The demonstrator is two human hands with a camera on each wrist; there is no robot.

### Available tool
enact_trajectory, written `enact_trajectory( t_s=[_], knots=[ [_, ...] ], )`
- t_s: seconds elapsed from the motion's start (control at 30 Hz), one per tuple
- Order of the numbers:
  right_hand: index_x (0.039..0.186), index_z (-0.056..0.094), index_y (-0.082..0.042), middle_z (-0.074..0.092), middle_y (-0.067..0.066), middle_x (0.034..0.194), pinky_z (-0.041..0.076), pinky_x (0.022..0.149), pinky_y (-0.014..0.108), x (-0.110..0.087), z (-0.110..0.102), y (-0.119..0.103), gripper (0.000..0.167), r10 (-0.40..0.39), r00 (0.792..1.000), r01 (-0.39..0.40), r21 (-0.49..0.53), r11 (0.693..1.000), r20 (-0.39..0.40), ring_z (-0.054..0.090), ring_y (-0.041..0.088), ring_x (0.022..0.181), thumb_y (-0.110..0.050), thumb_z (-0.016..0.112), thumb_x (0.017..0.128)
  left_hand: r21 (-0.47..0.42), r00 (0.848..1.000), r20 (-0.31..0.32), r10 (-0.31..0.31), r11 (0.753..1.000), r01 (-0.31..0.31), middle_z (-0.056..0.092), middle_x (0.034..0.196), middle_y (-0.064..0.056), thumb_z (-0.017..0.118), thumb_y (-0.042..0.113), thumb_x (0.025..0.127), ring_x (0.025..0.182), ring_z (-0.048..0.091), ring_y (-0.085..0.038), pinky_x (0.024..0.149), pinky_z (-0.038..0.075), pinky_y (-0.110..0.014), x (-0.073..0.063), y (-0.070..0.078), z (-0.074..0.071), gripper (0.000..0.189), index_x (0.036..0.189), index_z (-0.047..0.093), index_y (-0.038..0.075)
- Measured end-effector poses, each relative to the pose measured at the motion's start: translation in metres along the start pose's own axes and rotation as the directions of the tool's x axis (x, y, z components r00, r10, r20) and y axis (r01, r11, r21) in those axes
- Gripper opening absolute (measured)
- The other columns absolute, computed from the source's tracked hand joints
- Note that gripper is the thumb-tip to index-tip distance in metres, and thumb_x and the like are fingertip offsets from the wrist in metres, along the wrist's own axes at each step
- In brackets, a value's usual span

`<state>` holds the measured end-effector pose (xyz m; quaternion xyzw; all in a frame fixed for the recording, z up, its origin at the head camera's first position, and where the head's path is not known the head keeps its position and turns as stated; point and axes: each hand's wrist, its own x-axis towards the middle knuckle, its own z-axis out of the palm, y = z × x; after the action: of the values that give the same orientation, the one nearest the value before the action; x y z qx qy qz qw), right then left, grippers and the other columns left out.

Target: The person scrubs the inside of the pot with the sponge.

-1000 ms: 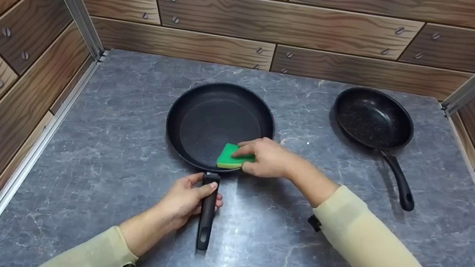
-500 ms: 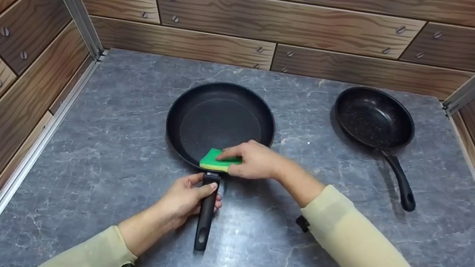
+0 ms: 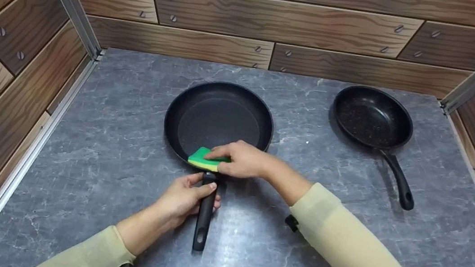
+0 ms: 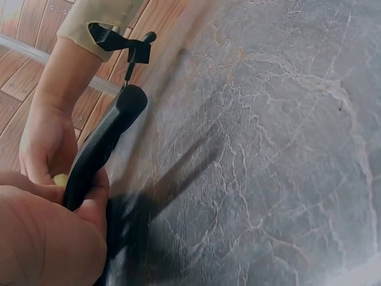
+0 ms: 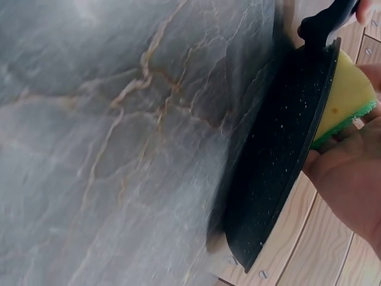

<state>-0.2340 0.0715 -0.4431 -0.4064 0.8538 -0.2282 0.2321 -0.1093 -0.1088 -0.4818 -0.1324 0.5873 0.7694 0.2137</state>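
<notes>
A large black frying pan [image 3: 221, 118] sits in the middle of the table, its handle [image 3: 203, 220] toward me. My left hand [image 3: 182, 199] grips that handle close to the pan body, thumb on top. In my right hand [image 3: 243, 159] is a sponge, green on one face and yellow on the other [image 3: 204, 160]; it lies against the near inner wall of the pan, just above the handle joint. The right wrist view shows the yellow side of the sponge [image 5: 345, 95] at the rim and the speckled outer wall of the pan [image 5: 280, 137].
A smaller black frying pan [image 3: 373, 118] stands at the back right, its handle [image 3: 399, 180] angled toward the near right. Wood-patterned walls [image 3: 212, 46] enclose the grey marbled table [image 3: 122, 115] at the back and both sides, with metal posts in the corners.
My right hand has slid the sponge leftward along the near inner wall, from right of the handle to just above its joint. The left hand keeps its grip on the handle.
</notes>
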Motion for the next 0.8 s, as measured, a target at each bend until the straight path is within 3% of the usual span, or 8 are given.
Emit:
enact_trajectory(
  t_s=[0.23,0.8],
  knots=[
    [0.147,0.066,-0.021,0.054,0.008,0.157,0.028,0.126,0.054,0.009,0.003,-0.002,0.050,-0.024,1.000,0.024,0.014,1.000,0.003,0.051,0.028,0.145,-0.023,0.055,0.099,0.000,1.000,0.012,-0.012,1.000,0.012,0.073,0.093,-0.017,0.063,0.008,0.107,0.078,0.076,-0.020,0.078,0.066,-0.037,0.000,0.001,0.002,0.056,0.157,0.040,-0.007],
    [0.151,0.062,-0.024,0.047,0.011,0.162,0.031,0.125,0.053,0.025,0.006,-0.004,0.054,-0.032,0.999,0.032,0.002,0.999,0.002,0.042,0.035,0.150,-0.023,0.054,0.097,-0.011,1.000,0.017,-0.011,1.000,0.011,0.072,0.094,-0.018,0.062,0.008,0.107,0.076,0.075,-0.019,0.077,0.066,-0.036,0.001,0.001,0.002,0.060,0.159,0.036,-0.005]
  ],
)
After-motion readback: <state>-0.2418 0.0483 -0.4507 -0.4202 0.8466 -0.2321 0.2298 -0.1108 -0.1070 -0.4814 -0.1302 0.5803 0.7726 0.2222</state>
